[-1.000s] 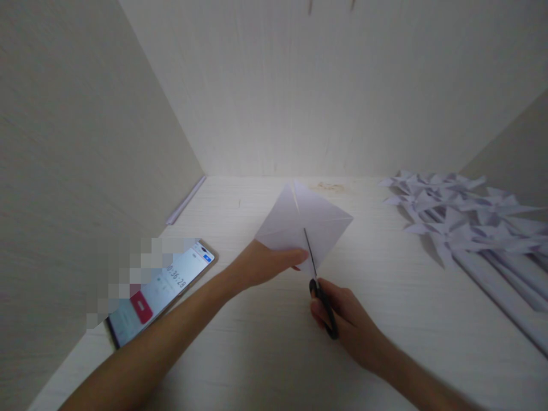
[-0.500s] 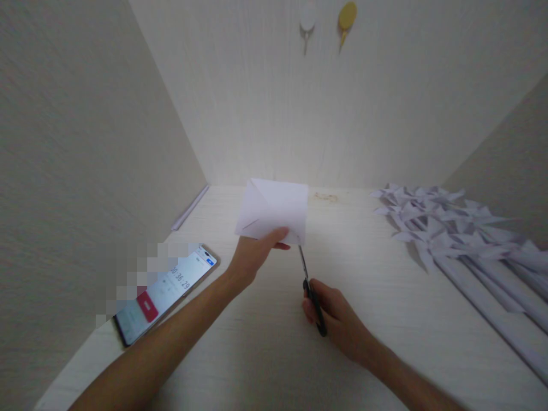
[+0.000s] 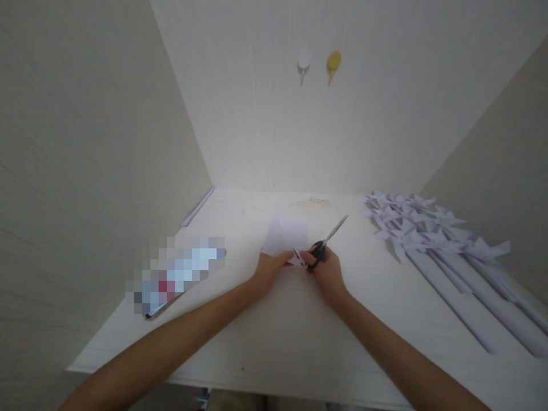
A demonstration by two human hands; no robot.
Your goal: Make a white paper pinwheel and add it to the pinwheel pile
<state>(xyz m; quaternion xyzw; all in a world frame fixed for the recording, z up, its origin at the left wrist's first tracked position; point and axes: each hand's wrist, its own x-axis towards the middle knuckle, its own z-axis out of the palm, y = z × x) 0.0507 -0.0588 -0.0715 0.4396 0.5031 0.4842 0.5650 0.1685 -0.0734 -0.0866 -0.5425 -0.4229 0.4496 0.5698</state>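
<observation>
White paper pinwheels (image 3: 402,228) lie heaped at the right of the frame, their sticks (image 3: 447,302) slanting to the lower right. A phone (image 3: 184,277) lies at the left, near my left forearm, and a thin paper roll (image 3: 197,207) lies behind it along the wall. Two hooks (image 3: 334,60) hang at upper centre. Pixelation hides the phone's screen, and most of my fingers are behind the paper. The sheet of paper (image 3: 291,231) is mid-frame above the surface (image 3: 295,337), plain white, with a slit near its lower edge. My left hand (image 3: 270,269) pinches its lower left; my right hand (image 3: 329,273), curled round the scissors (image 3: 327,240), has fingertips at its lower right corner.
</observation>
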